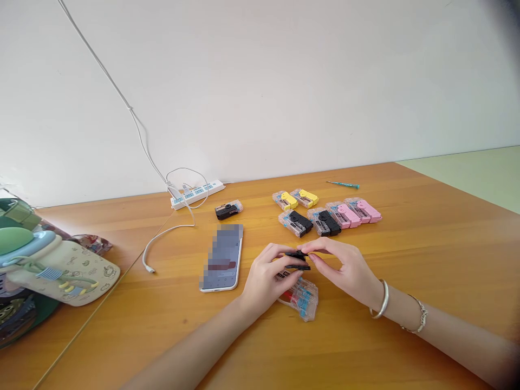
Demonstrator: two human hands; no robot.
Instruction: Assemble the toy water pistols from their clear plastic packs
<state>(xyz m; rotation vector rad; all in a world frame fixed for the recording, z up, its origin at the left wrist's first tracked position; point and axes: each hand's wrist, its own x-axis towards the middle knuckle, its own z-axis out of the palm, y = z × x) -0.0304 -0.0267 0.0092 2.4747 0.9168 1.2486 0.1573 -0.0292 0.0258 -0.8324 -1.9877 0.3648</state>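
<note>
Forearms (195,349) foremost, black piece (299,266) between fingers (325,245)

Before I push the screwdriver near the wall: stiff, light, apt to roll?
Likely stiff: the screwdriver looks straight end to end. May roll, since its teal handle looks slim, though any flats are too small to see. Probably light, being so thin.

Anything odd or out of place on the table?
No spill or damage visible. One black-and-clear case lies alone near the power strip, apart from six similar cases grouped together; a mild oddity only.
</note>
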